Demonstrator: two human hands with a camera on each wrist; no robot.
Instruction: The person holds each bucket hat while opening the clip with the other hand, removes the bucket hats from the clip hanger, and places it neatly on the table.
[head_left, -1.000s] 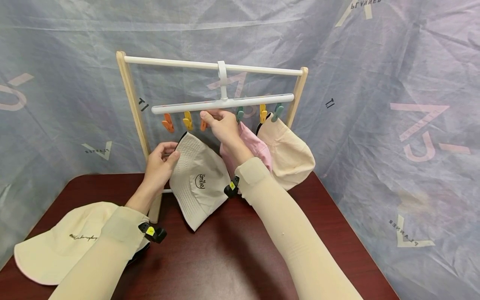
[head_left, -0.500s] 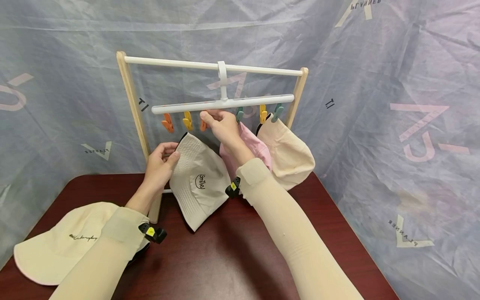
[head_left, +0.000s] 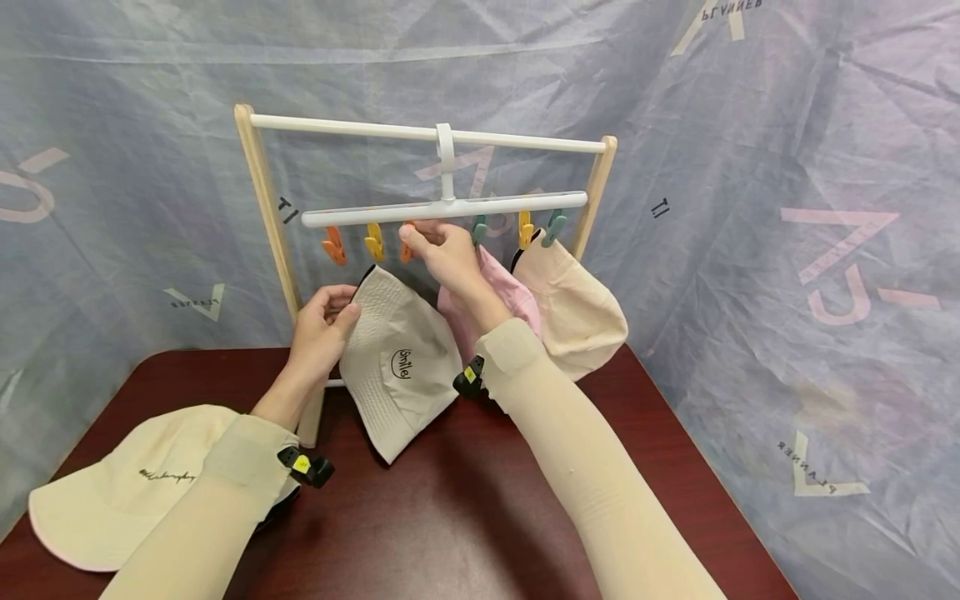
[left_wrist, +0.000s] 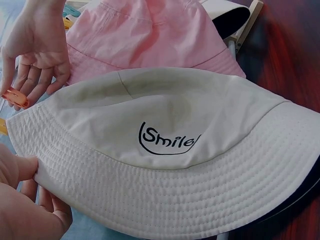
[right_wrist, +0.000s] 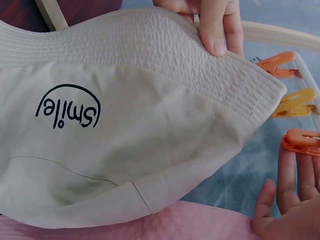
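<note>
My left hand (head_left: pixel 318 329) pinches the brim of an off-white bucket hat (head_left: pixel 408 358) with "Smile" stitched on its crown. Folded flat, the hat hangs tilted from that grip, and its brim corner (right_wrist: pixel 272 92) points up toward the hanger bar. At an orange clothespin (right_wrist: pixel 302 141), third from the left, my right hand (head_left: pixel 453 258) pinches with thumb and fingers; the head view shows this clip only partly. Just left of it hang a yellow clothespin (head_left: pixel 374 242) and another orange clothespin (head_left: pixel 334 246). The hat's brim corner is below these clips, apart from the right hand.
A white hanger (head_left: pixel 360 215) hangs on a wood-ended rack (head_left: pixel 262 192). On its right side hang a pink hat (head_left: pixel 510 287) and a cream hat (head_left: pixel 577 317), below green (head_left: pixel 555 227) and yellow clips (head_left: pixel 526 229). A cream cap (head_left: pixel 127 492) lies front left on the dark red table (head_left: pixel 420 533).
Both hands keep their grips almost in place. The hanger and its hats sway very slightly; the off-white bucket hat stays at the same tilt.
</note>
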